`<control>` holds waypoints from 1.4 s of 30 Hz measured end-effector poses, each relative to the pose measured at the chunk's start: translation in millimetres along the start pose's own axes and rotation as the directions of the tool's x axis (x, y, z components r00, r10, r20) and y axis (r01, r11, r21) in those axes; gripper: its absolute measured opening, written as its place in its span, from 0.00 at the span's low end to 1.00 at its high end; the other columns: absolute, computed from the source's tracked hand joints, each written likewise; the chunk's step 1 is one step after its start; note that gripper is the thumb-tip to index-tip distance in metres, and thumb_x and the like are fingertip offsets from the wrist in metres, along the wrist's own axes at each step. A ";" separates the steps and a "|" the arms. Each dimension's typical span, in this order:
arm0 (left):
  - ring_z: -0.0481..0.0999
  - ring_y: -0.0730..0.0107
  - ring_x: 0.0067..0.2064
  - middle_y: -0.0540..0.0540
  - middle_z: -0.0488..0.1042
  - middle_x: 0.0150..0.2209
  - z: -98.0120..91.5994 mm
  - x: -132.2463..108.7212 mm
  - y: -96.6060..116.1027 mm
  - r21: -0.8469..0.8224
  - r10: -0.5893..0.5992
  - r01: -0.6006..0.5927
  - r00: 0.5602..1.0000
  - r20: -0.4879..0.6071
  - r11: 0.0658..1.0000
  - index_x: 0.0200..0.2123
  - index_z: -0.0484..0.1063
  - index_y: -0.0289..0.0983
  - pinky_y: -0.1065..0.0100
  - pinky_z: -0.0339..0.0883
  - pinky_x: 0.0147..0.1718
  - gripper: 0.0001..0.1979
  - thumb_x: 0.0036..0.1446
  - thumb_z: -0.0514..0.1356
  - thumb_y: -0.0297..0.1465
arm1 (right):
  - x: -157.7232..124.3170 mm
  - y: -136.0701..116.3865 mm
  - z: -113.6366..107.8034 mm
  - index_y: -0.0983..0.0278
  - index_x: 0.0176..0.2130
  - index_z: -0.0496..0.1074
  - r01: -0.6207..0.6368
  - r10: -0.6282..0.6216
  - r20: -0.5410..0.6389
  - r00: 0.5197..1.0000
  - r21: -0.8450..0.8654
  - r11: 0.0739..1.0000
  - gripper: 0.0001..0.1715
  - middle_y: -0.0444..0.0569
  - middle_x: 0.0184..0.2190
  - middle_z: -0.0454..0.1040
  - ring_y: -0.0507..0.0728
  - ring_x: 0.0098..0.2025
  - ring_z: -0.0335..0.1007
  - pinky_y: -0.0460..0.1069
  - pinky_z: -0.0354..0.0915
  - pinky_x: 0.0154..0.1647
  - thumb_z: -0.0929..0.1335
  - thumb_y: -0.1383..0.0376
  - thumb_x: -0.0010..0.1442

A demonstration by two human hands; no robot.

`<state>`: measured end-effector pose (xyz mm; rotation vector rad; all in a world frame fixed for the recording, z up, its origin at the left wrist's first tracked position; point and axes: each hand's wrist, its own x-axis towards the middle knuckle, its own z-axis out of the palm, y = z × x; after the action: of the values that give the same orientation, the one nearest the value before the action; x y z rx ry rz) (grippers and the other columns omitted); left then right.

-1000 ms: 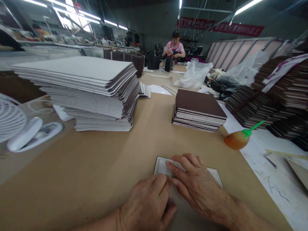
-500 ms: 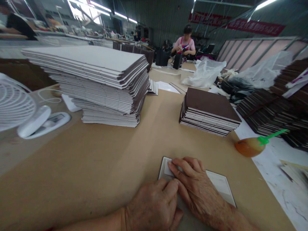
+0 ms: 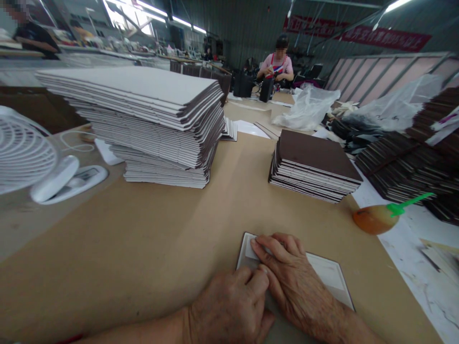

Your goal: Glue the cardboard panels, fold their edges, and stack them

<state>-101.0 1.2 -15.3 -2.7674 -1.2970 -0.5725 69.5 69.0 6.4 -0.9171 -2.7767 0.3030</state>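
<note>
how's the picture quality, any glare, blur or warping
Head view: the strip light at upper right is blown out; head view: wide-angle distortion stretches the white fan at left; head view: lettering on the red banner is soft, while the left hand and right hand look fairly clear.

The hands [image 3: 296, 282] cover much of the pale panel [image 3: 325, 274]; the view crops the fan [image 3: 54, 180]

A pale, thin, flat panel [image 3: 328, 277] with straight sides and a narrow dark edge lies on the brown worktop [image 3: 161, 243], set slightly askew, a whiter band running inside its far side; the middle is hidden from view.
</note>
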 end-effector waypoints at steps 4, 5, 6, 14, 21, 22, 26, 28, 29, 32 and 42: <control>0.72 0.62 0.33 0.44 0.72 0.34 -2.0 0.2 1.1 0.019 0.006 -0.006 1.000 0.001 1.000 0.36 0.71 0.32 0.64 0.71 0.24 0.11 0.56 0.59 0.35 | 0.2 -0.4 -0.9 0.61 0.60 0.63 -0.025 0.025 0.021 0.999 0.016 1.000 0.23 0.48 0.57 0.64 0.63 0.52 0.54 0.61 0.53 0.57 0.61 0.66 0.67; 0.72 0.62 0.33 0.43 0.72 0.34 -2.2 0.1 1.2 0.028 0.012 -0.012 1.000 0.001 1.000 0.38 0.71 0.31 0.64 0.71 0.24 0.12 0.57 0.58 0.35 | 0.2 -0.7 -1.2 0.61 0.60 0.63 -0.026 0.025 0.024 0.999 0.017 1.000 0.23 0.48 0.57 0.64 0.62 0.52 0.54 0.61 0.53 0.56 0.61 0.66 0.67; 0.72 0.62 0.34 0.43 0.72 0.35 -2.2 -0.1 1.3 0.034 0.016 -0.017 1.000 0.002 0.999 0.39 0.71 0.30 0.64 0.71 0.24 0.13 0.58 0.57 0.35 | 0.2 -1.1 -1.2 0.60 0.60 0.63 -0.025 0.025 0.026 0.999 0.017 1.000 0.23 0.48 0.57 0.64 0.62 0.52 0.54 0.61 0.53 0.56 0.61 0.66 0.67; 0.67 0.64 0.30 0.47 0.67 0.28 -8.6 1.0 -4.3 -0.108 -0.057 0.048 0.995 -0.083 0.993 0.28 0.68 0.36 0.61 0.68 0.25 0.06 0.57 0.56 0.29 | 0.3 -0.8 -7.8 0.61 0.59 0.64 -0.032 0.035 -0.035 0.999 0.069 0.997 0.21 0.49 0.54 0.66 0.62 0.52 0.55 0.61 0.55 0.55 0.61 0.64 0.67; 0.65 0.54 0.53 0.38 0.69 0.51 -18.2 2.7 -13.2 -0.120 -0.107 0.091 0.985 -0.132 0.989 0.53 0.65 0.31 0.50 0.65 0.52 0.18 0.59 0.55 0.29 | -31.5 31.4 -76.3 0.63 0.56 0.67 -0.253 0.287 -0.361 0.887 0.140 0.957 0.21 0.52 0.49 0.68 0.60 0.52 0.59 0.58 0.56 0.54 0.55 0.62 0.71; 0.63 0.52 0.56 0.38 0.68 0.54 -15.9 2.9 -12.9 -0.081 -0.095 0.086 0.989 -0.111 0.993 0.55 0.64 0.31 0.49 0.63 0.54 0.21 0.60 0.56 0.31 | -38.5 31.4 -78.9 0.63 0.56 0.67 -0.260 0.286 -0.338 0.897 0.121 0.958 0.21 0.52 0.50 0.68 0.60 0.53 0.59 0.58 0.57 0.54 0.55 0.62 0.71; 0.67 0.52 0.53 0.39 0.70 0.52 -6.1 3.0 -9.3 -0.006 -0.097 0.097 0.995 -0.017 0.995 0.53 0.66 0.32 0.49 0.66 0.53 0.21 0.60 0.58 0.37 | -60.2 15.6 -54.6 0.64 0.61 0.63 -0.223 0.223 -0.067 0.973 0.008 0.975 0.24 0.52 0.57 0.65 0.62 0.56 0.57 0.62 0.54 0.59 0.58 0.58 0.70; 0.69 0.55 0.51 0.40 0.71 0.49 -3.3 1.5 -8.8 0.009 -0.084 0.084 0.996 -0.010 0.996 0.52 0.67 0.33 0.50 0.67 0.51 0.19 0.60 0.57 0.36 | -67.9 7.4 -36.1 0.62 0.62 0.62 -0.249 0.250 0.015 0.968 -0.046 0.967 0.26 0.50 0.59 0.64 0.64 0.57 0.57 0.63 0.54 0.59 0.60 0.56 0.68; 0.69 0.55 0.50 0.40 0.72 0.49 -2.3 0.4 -9.2 0.021 -0.075 0.075 0.997 -0.018 0.997 0.51 0.67 0.34 0.51 0.68 0.51 0.18 0.61 0.57 0.36 | -72.2 5.4 -29.3 0.60 0.61 0.62 -0.269 0.271 0.023 0.962 -0.073 0.960 0.26 0.48 0.59 0.64 0.64 0.57 0.57 0.64 0.54 0.60 0.60 0.55 0.68; 0.69 0.56 0.50 0.40 0.71 0.48 0.6 -2.4 -11.9 0.056 -0.056 0.059 0.997 -0.053 0.997 0.51 0.67 0.34 0.52 0.68 0.50 0.17 0.61 0.56 0.35 | -92.0 10.2 -22.1 0.60 0.61 0.64 -0.354 0.355 -0.018 0.935 -0.151 0.923 0.25 0.48 0.60 0.65 0.65 0.58 0.57 0.66 0.54 0.60 0.59 0.55 0.68; 0.70 0.58 0.48 0.41 0.71 0.47 2.1 -1.9 -10.7 0.014 -0.076 0.077 0.995 -0.059 0.997 0.48 0.67 0.36 0.53 0.68 0.49 0.13 0.62 0.55 0.35 | -162.3 28.7 -38.5 0.65 0.56 0.70 -0.610 0.557 -0.257 0.790 -0.235 0.757 0.25 0.53 0.59 0.67 0.65 0.61 0.55 0.63 0.56 0.62 0.55 0.58 0.70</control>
<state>-109.5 7.2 -19.3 -2.6771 -1.3940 -0.6391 223.2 -1.4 15.6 -1.8018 -2.3347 -0.1320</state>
